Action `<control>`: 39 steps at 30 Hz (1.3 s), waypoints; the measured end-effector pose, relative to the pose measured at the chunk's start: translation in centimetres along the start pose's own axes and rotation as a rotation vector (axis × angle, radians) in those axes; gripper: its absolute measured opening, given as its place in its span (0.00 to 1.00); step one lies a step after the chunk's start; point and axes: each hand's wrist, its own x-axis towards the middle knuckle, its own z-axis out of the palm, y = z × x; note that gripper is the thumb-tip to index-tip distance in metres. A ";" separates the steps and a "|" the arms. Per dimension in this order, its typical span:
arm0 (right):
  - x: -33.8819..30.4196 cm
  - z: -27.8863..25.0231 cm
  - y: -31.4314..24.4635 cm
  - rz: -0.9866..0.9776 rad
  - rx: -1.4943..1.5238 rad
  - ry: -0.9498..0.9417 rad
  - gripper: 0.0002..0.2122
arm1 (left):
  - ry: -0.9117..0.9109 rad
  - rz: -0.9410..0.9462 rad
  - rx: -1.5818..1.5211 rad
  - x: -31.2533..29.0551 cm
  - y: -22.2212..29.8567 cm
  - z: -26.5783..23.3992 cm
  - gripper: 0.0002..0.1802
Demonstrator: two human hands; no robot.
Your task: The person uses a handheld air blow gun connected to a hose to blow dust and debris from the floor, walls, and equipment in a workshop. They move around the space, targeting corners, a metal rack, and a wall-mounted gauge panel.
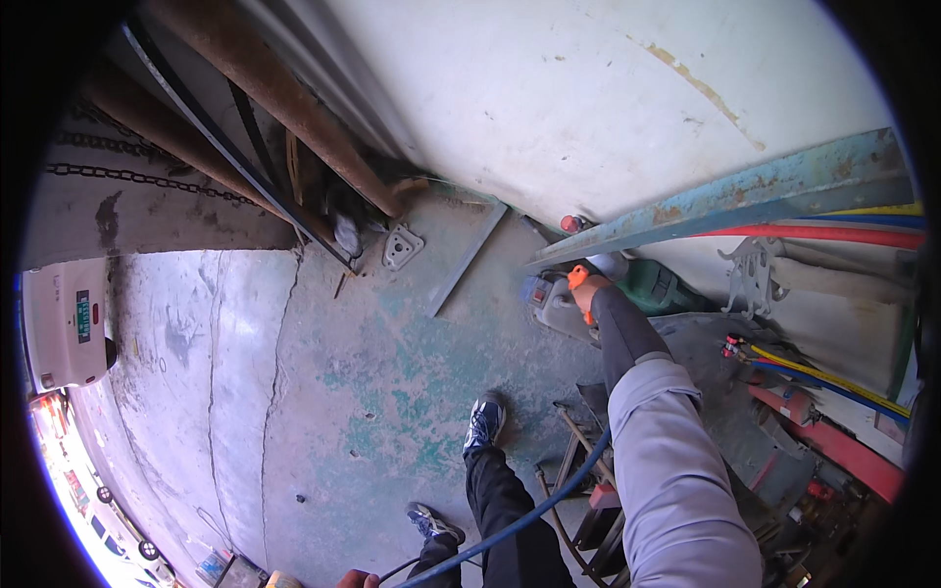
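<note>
My right arm, in a grey sleeve, reaches out to the right of centre. My right hand (592,292) is closed around an orange handle (577,277), which shows above and below the fingers. What the handle belongs to is hidden. Just beyond it stands a grey plastic container (559,310) on the floor. A blue hose (529,516) curves from the lower edge up to my right forearm and passes out of sight behind it. Only a bit of my left hand (359,579) shows at the lower edge, beside the hose; its grip is cut off.
A green jerrycan (659,287) stands by the white wall, under a slanting rusty beam (725,201). Metal frames and clamps (578,446) lie right of my feet. A steel bar (469,260) and a grey bracket (402,247) rest on the floor; rusty pipes (284,93) lean at upper left.
</note>
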 end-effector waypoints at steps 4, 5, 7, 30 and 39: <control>-0.4 0.9 -1.2 0.047 -0.109 0.239 0.16 | 0.034 0.041 0.014 0.1 0.4 -0.9 0.15; -0.3 1.0 -1.2 0.019 -0.066 0.102 0.17 | 0.047 0.021 0.028 0.2 0.1 -1.3 0.15; -0.5 1.2 -1.0 -0.036 -0.110 0.095 0.19 | 0.101 0.034 0.017 0.0 -0.9 -1.8 0.16; -19.4 7.7 16.8 0.325 0.275 -0.160 0.15 | 0.245 0.062 -0.212 -4.5 -5.8 -5.4 0.18; -30.8 7.1 7.6 0.079 1.101 -0.682 0.13 | 0.236 0.098 -0.258 -5.0 -4.9 -6.4 0.19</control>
